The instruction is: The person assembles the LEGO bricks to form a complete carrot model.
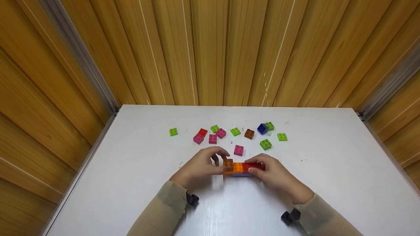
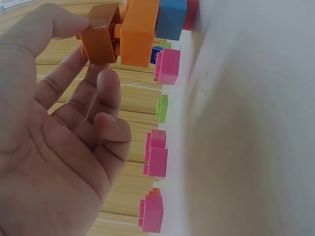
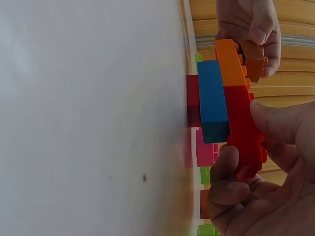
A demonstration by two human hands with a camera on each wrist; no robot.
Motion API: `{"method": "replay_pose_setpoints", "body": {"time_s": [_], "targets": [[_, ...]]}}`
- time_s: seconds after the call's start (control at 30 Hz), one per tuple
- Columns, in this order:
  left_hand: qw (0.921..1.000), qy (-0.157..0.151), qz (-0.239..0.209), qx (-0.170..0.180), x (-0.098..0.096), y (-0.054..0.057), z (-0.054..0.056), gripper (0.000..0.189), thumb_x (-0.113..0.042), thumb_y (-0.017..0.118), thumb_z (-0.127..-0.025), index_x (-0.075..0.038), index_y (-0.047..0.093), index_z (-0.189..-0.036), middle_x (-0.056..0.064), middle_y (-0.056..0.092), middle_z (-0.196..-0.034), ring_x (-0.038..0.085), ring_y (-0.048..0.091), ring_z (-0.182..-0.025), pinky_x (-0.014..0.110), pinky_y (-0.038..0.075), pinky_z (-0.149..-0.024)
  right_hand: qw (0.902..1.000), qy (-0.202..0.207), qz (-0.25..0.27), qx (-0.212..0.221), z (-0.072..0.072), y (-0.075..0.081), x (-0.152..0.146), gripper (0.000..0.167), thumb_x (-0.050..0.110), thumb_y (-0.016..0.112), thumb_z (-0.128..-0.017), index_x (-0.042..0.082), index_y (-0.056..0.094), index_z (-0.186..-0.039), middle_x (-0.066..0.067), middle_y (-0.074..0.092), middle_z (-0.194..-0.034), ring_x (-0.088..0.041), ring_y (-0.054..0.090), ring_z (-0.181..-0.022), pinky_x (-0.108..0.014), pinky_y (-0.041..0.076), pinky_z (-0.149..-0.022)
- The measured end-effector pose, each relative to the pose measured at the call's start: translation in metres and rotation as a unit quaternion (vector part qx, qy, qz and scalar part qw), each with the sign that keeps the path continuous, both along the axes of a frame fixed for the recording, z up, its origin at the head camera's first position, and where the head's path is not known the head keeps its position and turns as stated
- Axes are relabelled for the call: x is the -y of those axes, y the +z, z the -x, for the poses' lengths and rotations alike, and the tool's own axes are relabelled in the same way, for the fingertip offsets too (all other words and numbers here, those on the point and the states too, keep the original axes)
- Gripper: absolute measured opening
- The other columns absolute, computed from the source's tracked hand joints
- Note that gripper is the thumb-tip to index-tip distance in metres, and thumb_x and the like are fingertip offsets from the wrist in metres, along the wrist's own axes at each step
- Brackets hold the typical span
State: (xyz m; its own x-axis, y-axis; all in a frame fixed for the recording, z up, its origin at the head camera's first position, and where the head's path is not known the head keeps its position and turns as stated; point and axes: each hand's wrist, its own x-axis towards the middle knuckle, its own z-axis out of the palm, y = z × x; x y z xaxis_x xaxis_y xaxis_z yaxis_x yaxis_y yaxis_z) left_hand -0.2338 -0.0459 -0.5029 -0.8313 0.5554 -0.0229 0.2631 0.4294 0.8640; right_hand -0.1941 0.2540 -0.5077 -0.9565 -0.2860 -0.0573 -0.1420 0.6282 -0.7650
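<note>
My left hand (image 1: 205, 162) pinches a brown brick (image 2: 101, 37) between thumb and fingers. That brick sits over the left end of an orange brick (image 2: 140, 32), slightly tilted, with orange studs showing in the gap between them. My right hand (image 1: 270, 170) grips a red brick (image 3: 243, 128), thumb on its studded side and fingers around its far end. Orange and red bricks lie end to end on top of a blue brick (image 3: 211, 98). Beneath the blue one, a lower red brick (image 3: 193, 101) is at the table.
Behind the hands, loose bricks lie scattered on the white table (image 1: 131, 157): a near pink brick (image 1: 239, 150), several green ones such as this green brick (image 1: 265, 144), another brown brick (image 1: 249, 133) and a dark blue brick (image 1: 262, 128). A wood-patterned wall (image 1: 210, 52) rises at the back.
</note>
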Motion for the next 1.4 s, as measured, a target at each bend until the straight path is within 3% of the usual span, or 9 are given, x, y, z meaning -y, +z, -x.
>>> {"method": "replay_pose_setpoints", "body": {"time_s": [0.23,0.47,0.6,0.83,1.23,1.4], "targets": [[0.9999,-0.011,-0.003,-0.004,-0.004,-0.004,0.000,0.031,-0.023,0.078,-0.100,-0.031,0.081,-0.129,-0.010,0.075,-0.131,0.019,0.065,-0.120,0.042,0.057,-0.112,0.9999,-0.002,0.009,0.011,0.000,0.001,0.000,0.025,0.018,0.078,-0.107,0.019,0.082,-0.132,-0.004,0.078,-0.132,-0.025,0.067,-0.125,-0.056,0.051,-0.119],[0.9957,0.012,-0.039,0.083,-0.010,-0.008,-0.005,0.026,-0.039,0.083,-0.104,-0.032,0.076,-0.128,-0.010,0.072,-0.136,0.021,0.073,-0.124,0.051,0.057,-0.121,0.9999,-0.002,0.007,0.012,0.000,0.002,0.001,0.025,0.018,0.078,-0.108,0.018,0.081,-0.133,-0.005,0.078,-0.134,-0.027,0.067,-0.127,-0.059,0.050,-0.122],[0.9922,0.027,-0.062,0.105,-0.011,-0.008,-0.006,0.020,-0.036,0.084,-0.103,-0.033,0.077,-0.122,-0.009,0.076,-0.133,0.021,0.076,-0.119,0.052,0.058,-0.118,0.9999,-0.003,0.008,0.014,0.000,0.002,0.001,0.025,0.019,0.078,-0.108,0.018,0.081,-0.132,-0.005,0.077,-0.135,-0.027,0.066,-0.127,-0.060,0.049,-0.123],[0.9910,0.030,-0.081,0.102,-0.015,-0.010,-0.007,0.017,-0.027,0.085,-0.102,-0.027,0.078,-0.117,-0.007,0.080,-0.129,0.021,0.074,-0.114,0.049,0.056,-0.117,0.9998,-0.002,0.009,0.016,0.000,0.001,0.000,0.025,0.019,0.077,-0.108,0.018,0.081,-0.133,-0.005,0.077,-0.135,-0.028,0.066,-0.129,-0.062,0.048,-0.124],[0.9885,0.040,-0.106,0.100,-0.017,-0.014,-0.007,0.015,-0.017,0.085,-0.101,-0.018,0.081,-0.116,0.000,0.082,-0.122,0.019,0.070,-0.108,0.033,0.057,-0.103,0.9998,-0.006,0.008,0.020,0.000,0.000,0.000,0.023,0.019,0.078,-0.107,0.017,0.080,-0.130,-0.007,0.077,-0.137,-0.031,0.065,-0.133,-0.064,0.046,-0.126],[0.9879,0.046,-0.109,0.101,-0.017,-0.013,-0.006,0.015,-0.016,0.086,-0.100,-0.019,0.083,-0.115,-0.002,0.081,-0.120,0.020,0.067,-0.114,0.036,0.056,-0.109,0.9995,-0.006,0.013,0.030,0.001,0.000,-0.001,0.023,0.020,0.078,-0.107,0.018,0.080,-0.130,-0.007,0.076,-0.138,-0.032,0.064,-0.134,-0.067,0.044,-0.127]]}}
